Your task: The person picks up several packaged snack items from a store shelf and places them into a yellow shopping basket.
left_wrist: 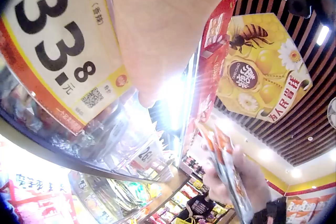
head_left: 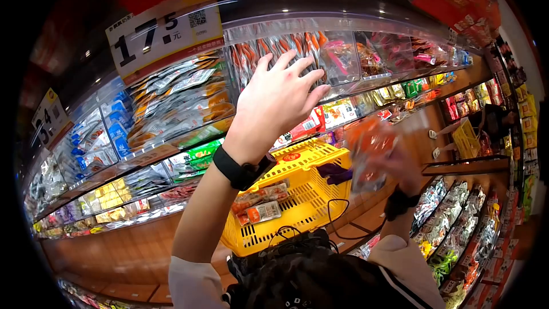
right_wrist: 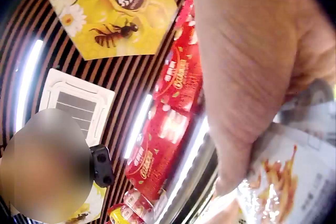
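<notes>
My left hand (head_left: pixel 280 92) is raised before a clear shelf bin, its fingers spread and nothing in its grasp. It overlaps the orange-and-silver snack packets (head_left: pixel 246 54) standing in that bin. Over to the right, my right hand (head_left: pixel 394 169) grips clear-and-orange snack packets (head_left: pixel 372 146), blurred in the head view. From the left wrist, these show as slim packets (left_wrist: pixel 226 158) pinched between fingers and thumb. Close up in the right wrist view, a pale packet (right_wrist: pixel 283 176) with a printed food picture lies against the thumb.
Below my hands is a yellow shopping basket (head_left: pixel 246 243) with snack packs (head_left: pixel 262 212) and a dark purple item (head_left: pixel 334 174) inside. Tiered snack shelves run along the left, under a price sign (head_left: pixel 166 34). More racks (head_left: pixel 457 217) stand at right; a black cable (head_left: pixel 337 234) hangs near the basket.
</notes>
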Demonstrator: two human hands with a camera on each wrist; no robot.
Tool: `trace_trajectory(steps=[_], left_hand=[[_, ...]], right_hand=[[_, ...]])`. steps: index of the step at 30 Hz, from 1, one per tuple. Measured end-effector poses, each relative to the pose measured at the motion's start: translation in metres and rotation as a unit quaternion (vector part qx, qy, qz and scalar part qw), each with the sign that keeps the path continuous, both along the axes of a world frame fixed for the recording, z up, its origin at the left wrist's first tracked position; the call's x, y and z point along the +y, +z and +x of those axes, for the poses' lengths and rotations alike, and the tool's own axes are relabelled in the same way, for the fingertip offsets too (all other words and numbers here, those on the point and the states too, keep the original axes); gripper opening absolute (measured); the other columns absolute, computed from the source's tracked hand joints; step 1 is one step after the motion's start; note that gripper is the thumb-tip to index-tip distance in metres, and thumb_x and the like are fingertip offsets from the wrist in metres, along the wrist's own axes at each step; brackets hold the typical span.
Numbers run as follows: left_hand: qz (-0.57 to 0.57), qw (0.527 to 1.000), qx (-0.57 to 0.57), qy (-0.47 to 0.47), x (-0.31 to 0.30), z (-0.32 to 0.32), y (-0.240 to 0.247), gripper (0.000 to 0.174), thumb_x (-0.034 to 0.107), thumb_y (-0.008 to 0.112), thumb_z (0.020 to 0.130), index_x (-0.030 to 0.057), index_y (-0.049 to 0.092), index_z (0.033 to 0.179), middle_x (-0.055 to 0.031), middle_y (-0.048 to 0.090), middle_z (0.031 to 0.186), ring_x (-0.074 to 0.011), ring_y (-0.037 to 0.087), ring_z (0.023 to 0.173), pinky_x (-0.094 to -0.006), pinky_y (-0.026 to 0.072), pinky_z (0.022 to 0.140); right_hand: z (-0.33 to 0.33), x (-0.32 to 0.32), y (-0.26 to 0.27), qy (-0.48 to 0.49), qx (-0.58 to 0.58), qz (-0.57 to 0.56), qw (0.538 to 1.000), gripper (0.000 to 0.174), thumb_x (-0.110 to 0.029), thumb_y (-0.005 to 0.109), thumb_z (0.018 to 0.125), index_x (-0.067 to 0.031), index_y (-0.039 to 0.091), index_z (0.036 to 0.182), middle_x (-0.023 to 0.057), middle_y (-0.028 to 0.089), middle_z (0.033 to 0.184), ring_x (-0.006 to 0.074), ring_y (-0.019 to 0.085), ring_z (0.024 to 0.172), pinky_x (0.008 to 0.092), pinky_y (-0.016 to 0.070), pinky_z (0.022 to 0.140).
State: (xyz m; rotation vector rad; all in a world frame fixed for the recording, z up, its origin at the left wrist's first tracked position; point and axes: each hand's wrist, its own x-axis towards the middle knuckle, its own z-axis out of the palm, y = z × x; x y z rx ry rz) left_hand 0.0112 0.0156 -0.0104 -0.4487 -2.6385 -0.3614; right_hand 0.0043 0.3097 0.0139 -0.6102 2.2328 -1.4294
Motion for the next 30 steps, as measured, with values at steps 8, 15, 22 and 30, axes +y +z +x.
trace_trajectory(steps=[8,15,22,30], left_hand=[[0.023,1.0,-0.003,0.006,-0.001,0.001,-0.003,0.039,0.041,0.051,0.101,0.0135,0.068,0.122,-0.0065,0.063,0.13,-0.0272,0.053,0.129,-0.0465,0.0404,0.106],[0.026,1.0,0.011,0.009,-0.001,0.0,-0.008,0.037,0.041,0.051,0.101,0.0136,0.068,0.117,-0.0059,0.063,0.125,-0.0269,0.053,0.127,-0.0472,0.0411,0.105],[0.025,1.0,0.002,0.012,-0.002,0.0,-0.006,0.037,0.04,0.051,0.101,0.0125,0.069,0.117,-0.0066,0.063,0.125,-0.0274,0.052,0.126,-0.05,0.0402,0.105],[0.04,0.999,0.005,0.011,-0.002,-0.001,-0.008,0.038,0.041,0.05,0.1,0.0109,0.069,0.116,-0.0088,0.064,0.123,-0.0293,0.053,0.126,-0.0523,0.0394,0.107]], right_hand=[[-0.071,-0.073,0.043,-0.123,0.188,0.098,0.969,0.04,-0.016,0.076,0.088,-0.0014,0.06,0.122,0.0065,0.072,0.092,0.014,0.07,0.08,0.029,0.0567,0.071],[-0.106,-0.135,0.046,-0.082,0.463,0.291,0.833,0.028,-0.03,0.065,0.092,-0.0025,0.069,0.099,0.019,0.069,0.087,0.0375,0.067,0.073,0.044,0.0537,0.068],[-0.159,-0.148,0.018,0.008,0.469,0.315,0.825,0.032,-0.029,0.057,0.096,-0.0086,0.064,0.12,0.0199,0.068,0.106,0.0376,0.066,0.095,0.0456,0.0526,0.08],[-0.155,-0.159,-0.019,0.002,0.454,0.307,0.836,0.029,-0.019,0.059,0.093,0.0016,0.058,0.114,0.0295,0.065,0.101,0.0491,0.063,0.093,0.0543,0.0512,0.078]])
